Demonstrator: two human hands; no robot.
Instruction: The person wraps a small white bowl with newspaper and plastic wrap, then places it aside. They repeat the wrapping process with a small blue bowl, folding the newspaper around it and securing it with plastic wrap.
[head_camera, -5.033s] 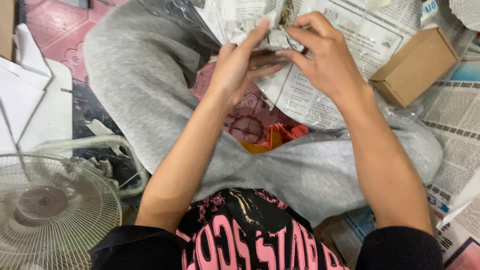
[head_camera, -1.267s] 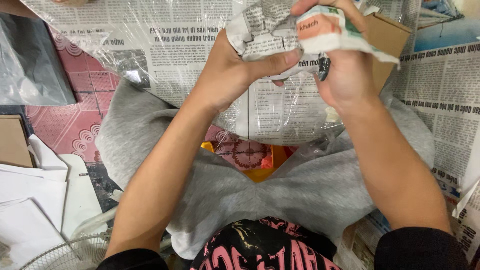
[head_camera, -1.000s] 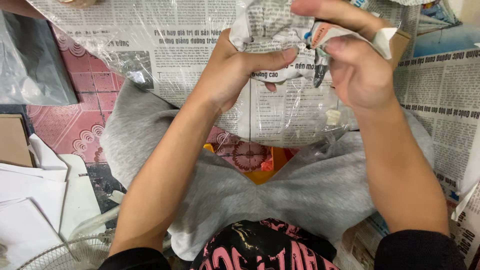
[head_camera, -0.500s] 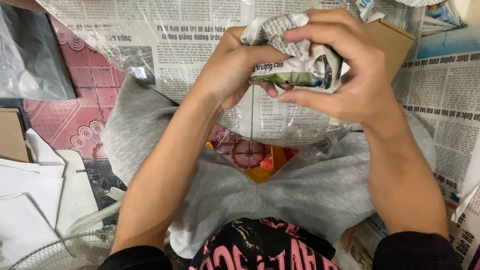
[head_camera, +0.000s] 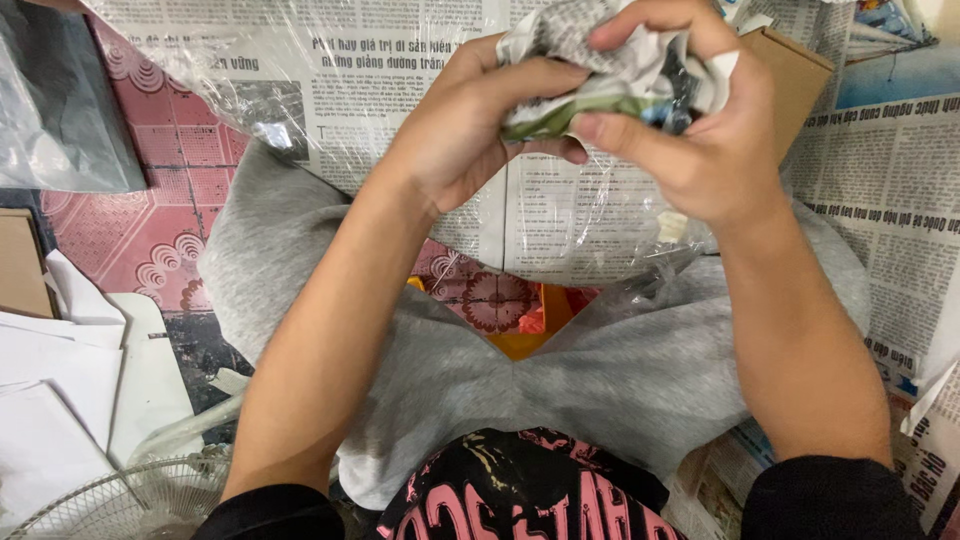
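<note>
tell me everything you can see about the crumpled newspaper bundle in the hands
The crumpled newspaper bundle is a tight wad of printed newsprint, grey-white with dense black text, with a green band and a dark patch showing along its lower edge. It is creased all over and pressed into a rough lump. It sits raised above the lap, near the top of the view. The left hand grips its left side, and the right hand wraps over its top and right side. What it may enclose cannot be seen.

One head-worn camera looks steeply down from close above the seated person's lap; both hands (head_camera: 590, 130) sit near the frame's top; newspaper-covered floor (head_camera: 900, 230) fills the background; no second view.
</note>
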